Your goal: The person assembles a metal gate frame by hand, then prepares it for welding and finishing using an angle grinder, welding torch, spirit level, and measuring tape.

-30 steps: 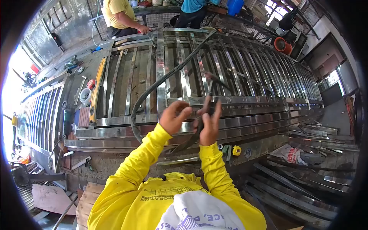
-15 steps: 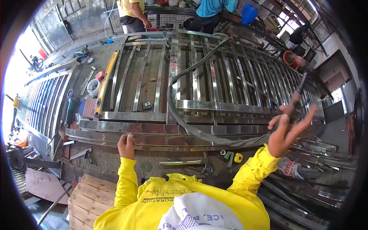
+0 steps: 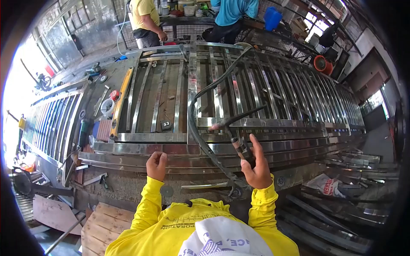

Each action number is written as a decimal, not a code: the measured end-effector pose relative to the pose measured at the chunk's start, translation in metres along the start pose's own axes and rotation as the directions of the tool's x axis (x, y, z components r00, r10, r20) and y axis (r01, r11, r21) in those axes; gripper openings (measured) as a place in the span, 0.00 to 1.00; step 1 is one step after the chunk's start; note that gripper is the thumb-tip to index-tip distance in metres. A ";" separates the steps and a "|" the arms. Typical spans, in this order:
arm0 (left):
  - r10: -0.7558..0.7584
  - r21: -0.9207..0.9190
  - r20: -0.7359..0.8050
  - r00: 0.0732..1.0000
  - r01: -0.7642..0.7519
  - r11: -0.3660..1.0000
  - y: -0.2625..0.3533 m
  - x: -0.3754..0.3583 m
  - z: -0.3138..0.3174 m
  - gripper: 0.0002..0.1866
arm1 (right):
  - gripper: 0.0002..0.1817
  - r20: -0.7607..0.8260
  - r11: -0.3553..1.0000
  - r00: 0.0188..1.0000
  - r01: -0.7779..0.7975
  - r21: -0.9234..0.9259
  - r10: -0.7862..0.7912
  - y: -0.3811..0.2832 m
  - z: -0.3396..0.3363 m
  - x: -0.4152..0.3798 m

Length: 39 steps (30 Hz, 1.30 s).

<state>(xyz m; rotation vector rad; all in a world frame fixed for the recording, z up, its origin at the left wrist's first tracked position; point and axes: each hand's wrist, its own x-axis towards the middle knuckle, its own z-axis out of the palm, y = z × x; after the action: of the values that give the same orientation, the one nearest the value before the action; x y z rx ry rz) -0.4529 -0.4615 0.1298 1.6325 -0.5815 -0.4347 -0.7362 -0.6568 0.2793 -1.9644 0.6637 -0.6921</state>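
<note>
My right hand point(image 3: 257, 170) holds a welding torch point(image 3: 241, 147) by its handle, with the thumb on it and the forefinger stretched up. A thick black cable point(image 3: 193, 121) runs from the torch in a loop over a metal frame of shiny bars point(image 3: 256, 123). Over the near edge of the long metal tubes point(image 3: 128, 149) is my left hand point(image 3: 156, 165), its fingers curled in; whether anything small is between them cannot be made out.
A yellow level point(image 3: 122, 102) lies along the frame's left side, near a roll of tape point(image 3: 107, 106) and a green grinder point(image 3: 83, 132). Two people stand at the far side. Metal offcuts point(image 3: 354, 164) lie at the right, and an orange bucket point(image 3: 322, 65) stands behind.
My right hand has moved left and inward with the torch, and the cable has shifted with it. My left hand has moved slightly right. The view has shifted a little.
</note>
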 end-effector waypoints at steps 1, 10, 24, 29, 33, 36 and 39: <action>0.004 0.016 0.005 1.000 -0.004 1.000 -0.002 0.001 0.000 0.10 | 0.36 -0.001 1.000 1.000 -0.006 -0.003 0.006 0.007 0.000 -0.004; -0.003 0.060 0.079 0.997 -0.002 0.998 0.018 0.006 0.011 0.10 | 0.33 -0.027 0.984 0.990 -0.132 0.118 0.136 0.031 0.001 -0.014; 0.918 -0.660 -0.393 0.054 -0.712 -0.241 0.306 -0.021 0.044 0.14 | 0.29 -0.081 0.992 0.991 -0.105 0.075 0.111 0.047 0.000 0.003; 0.849 -0.588 -0.528 -0.013 -0.716 -0.376 0.316 -0.023 0.053 0.16 | 0.28 -0.119 0.997 0.990 -0.083 -0.003 0.082 0.064 0.000 -0.004; 0.925 -0.497 -0.254 0.284 -0.858 0.127 0.329 -0.060 0.031 0.10 | 0.28 -0.129 0.996 0.990 -0.065 -0.061 0.057 0.067 0.001 -0.004; 0.917 -0.074 -0.398 -0.016 -0.996 -0.049 0.288 -0.039 -0.014 0.12 | 0.29 -0.131 0.998 0.990 -0.062 -0.020 0.059 0.063 0.004 -0.002; 0.959 -0.233 -0.267 0.092 -0.972 0.029 0.306 -0.037 -0.019 0.09 | 0.29 -0.106 0.996 0.991 -0.073 0.052 0.078 0.051 0.007 0.010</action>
<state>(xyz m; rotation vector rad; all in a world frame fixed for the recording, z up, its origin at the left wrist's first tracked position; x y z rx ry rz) -0.5090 -0.4505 0.4336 0.5120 -1.3672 0.5625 -0.7334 -0.6818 0.2334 -1.8581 0.7753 -0.7646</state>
